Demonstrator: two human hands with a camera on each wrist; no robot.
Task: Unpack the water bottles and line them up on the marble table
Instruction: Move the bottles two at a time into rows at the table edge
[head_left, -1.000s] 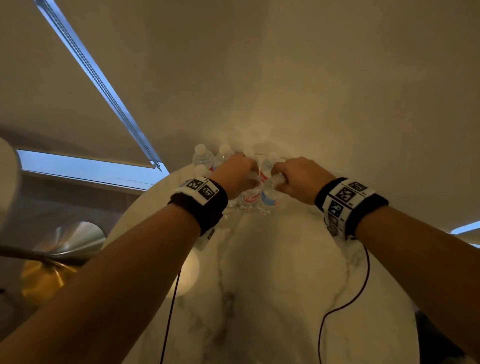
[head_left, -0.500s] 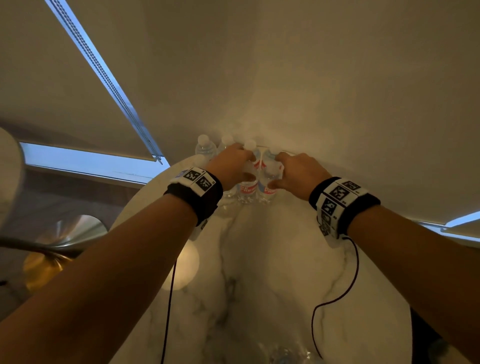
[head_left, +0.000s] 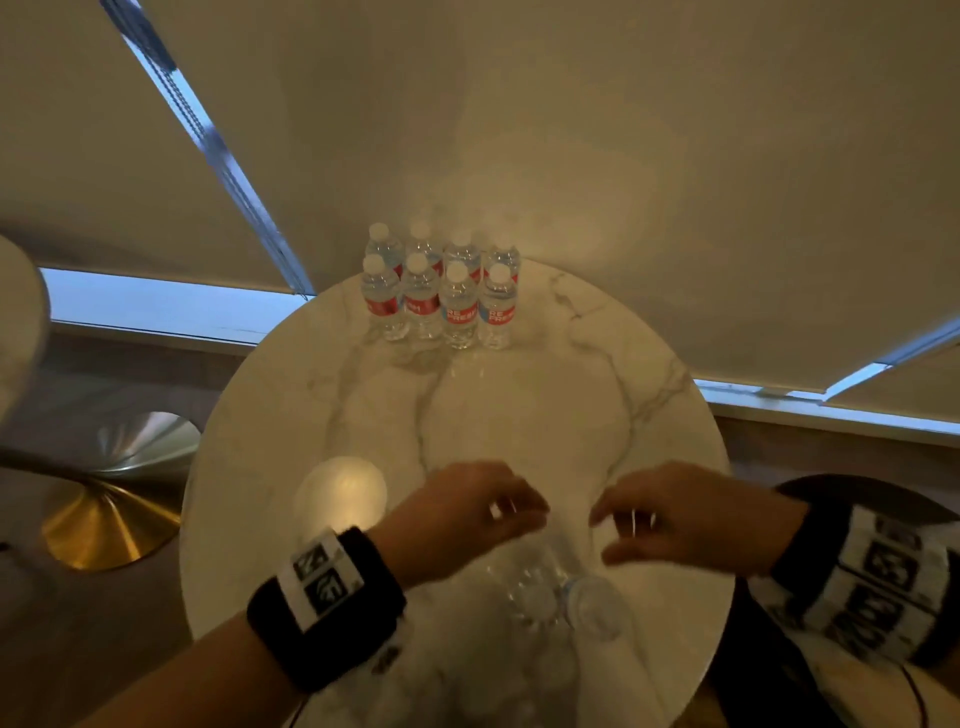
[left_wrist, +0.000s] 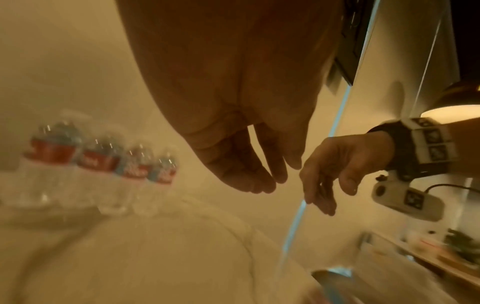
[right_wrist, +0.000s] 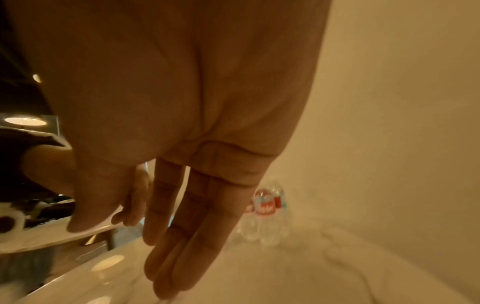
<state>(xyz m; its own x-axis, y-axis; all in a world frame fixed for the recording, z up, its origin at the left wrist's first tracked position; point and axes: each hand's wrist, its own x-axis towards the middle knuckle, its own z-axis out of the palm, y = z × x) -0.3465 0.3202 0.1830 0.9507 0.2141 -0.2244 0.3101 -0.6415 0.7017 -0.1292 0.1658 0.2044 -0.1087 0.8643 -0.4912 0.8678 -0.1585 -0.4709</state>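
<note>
While above the marble table (head_left: 597, 415), left hand (head_left: 467, 512) and right hand (head_left: 691, 519) (palms down), fingers loosely spread, empty.

Left hand (head_left: 462, 512) and right hand (head_left: 691, 519) side by side, fingers relaxed, palms down.

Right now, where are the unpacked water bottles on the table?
In the head view the water bottles stand in two rows at the far edge of the marble table, well beyond both hands.

Eight clear red-labelled water bottles (head_left: 440, 291) stand upright in two rows at the marble table's (head_left: 545, 415) far edge.
</note>
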